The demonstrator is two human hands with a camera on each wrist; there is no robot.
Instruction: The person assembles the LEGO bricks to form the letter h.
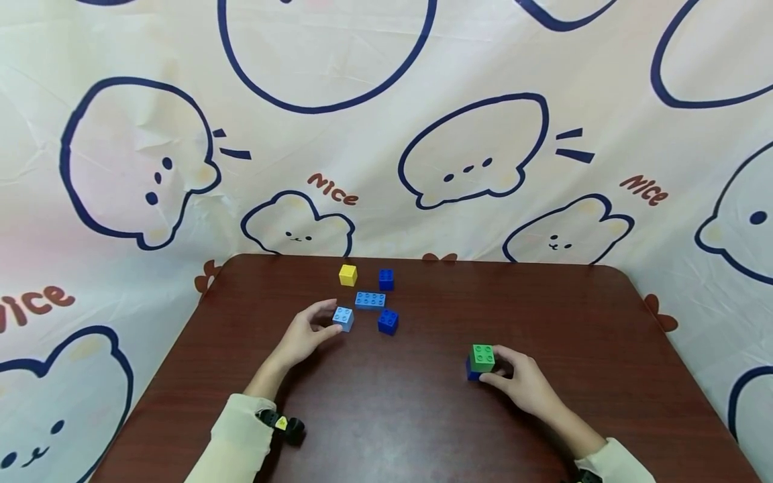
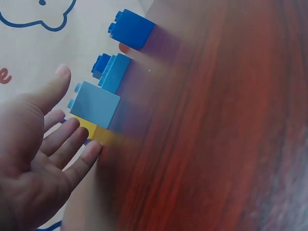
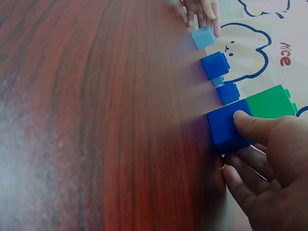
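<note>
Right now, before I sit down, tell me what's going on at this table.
A person is handling toy blocks on the brown table. The right hand holds a two-block stack, with the green block on top of a dark blue block. The left hand is spread beside the light blue block, not gripping it. Beyond that hand, the yellow block, the long blue brick and two more dark blue blocks stand unstacked.

The brown word "Nice" (image 1: 333, 190) repeats across the printed cloth (image 1: 374, 151).
</note>
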